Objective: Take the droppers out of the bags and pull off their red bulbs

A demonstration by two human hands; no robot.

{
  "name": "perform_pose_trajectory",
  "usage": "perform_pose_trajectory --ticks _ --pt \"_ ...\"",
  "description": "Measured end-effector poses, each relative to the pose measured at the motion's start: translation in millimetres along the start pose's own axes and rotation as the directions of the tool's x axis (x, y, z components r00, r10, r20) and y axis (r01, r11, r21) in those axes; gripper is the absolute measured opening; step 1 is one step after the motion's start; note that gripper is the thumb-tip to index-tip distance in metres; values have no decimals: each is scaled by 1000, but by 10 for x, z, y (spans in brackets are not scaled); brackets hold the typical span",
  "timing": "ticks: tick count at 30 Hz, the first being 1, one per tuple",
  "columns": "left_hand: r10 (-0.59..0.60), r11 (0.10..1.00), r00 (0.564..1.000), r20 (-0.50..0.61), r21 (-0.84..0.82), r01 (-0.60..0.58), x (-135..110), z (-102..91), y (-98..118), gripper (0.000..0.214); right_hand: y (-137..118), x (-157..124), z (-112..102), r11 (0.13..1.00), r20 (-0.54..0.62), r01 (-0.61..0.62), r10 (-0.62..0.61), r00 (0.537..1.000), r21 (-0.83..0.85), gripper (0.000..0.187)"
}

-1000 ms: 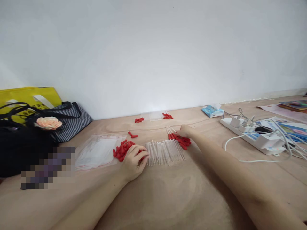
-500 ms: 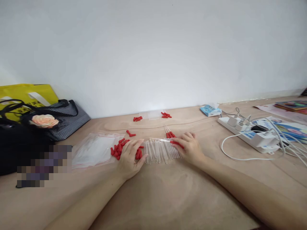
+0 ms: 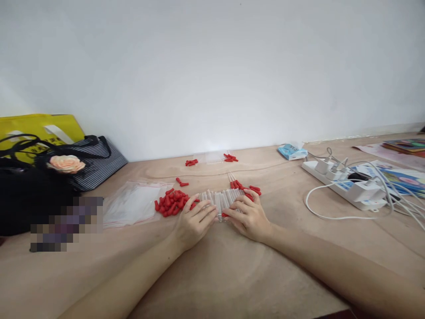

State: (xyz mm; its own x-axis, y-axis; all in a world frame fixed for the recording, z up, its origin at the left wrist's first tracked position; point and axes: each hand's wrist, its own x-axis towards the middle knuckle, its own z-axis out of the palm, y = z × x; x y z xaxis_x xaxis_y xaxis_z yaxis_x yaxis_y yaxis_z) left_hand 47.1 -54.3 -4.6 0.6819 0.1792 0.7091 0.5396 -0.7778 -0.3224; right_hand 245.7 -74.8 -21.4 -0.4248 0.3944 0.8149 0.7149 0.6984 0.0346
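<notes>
Between my hands lies a row of thin clear tubes (image 3: 219,199), side by side on the table. My left hand (image 3: 196,223) has its fingers pressed together over the left and near end of the tubes, its fingertips closed at a clear tube. From the right, my right hand (image 3: 250,217) bends its fingers over the tubes, and a small red rubber bulb (image 3: 226,215) shows at its fingertips. A heap of red rubber bulbs (image 3: 171,202) lies left of my left hand. Beyond my right hand are droppers with red bulbs (image 3: 236,184), their clear stems pointing away.
Clear zip bags (image 3: 133,204) lie at left, near dark and striped bags (image 3: 96,159). Further back are small red bulb groups (image 3: 191,163) and another clear packet (image 3: 214,157). At right stand a tissue pack (image 3: 292,151) and a power strip (image 3: 345,186) with looping cables.
Both hands have come closer together over the tubes and nearer to me. The red piece at my right fingers has moved left and nearer. More red bulbs show beyond my right hand.
</notes>
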Motion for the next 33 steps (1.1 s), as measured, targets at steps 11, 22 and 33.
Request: perform_pose_trajectory --ticks 11,22,33 --pt "-20 998 999 30 -65 22 -7 -38 9 14 4 -8 12 1000 13 10 -9 1000 -25 16" --pt "-27 994 999 28 -107 30 -23 -51 10 15 -8 -9 -9 999 39 45 -44 998 -13 18" --pt "-51 992 999 -5 -116 50 -31 -49 14 14 3 -13 -16 995 21 103 -103 994 -6 19"
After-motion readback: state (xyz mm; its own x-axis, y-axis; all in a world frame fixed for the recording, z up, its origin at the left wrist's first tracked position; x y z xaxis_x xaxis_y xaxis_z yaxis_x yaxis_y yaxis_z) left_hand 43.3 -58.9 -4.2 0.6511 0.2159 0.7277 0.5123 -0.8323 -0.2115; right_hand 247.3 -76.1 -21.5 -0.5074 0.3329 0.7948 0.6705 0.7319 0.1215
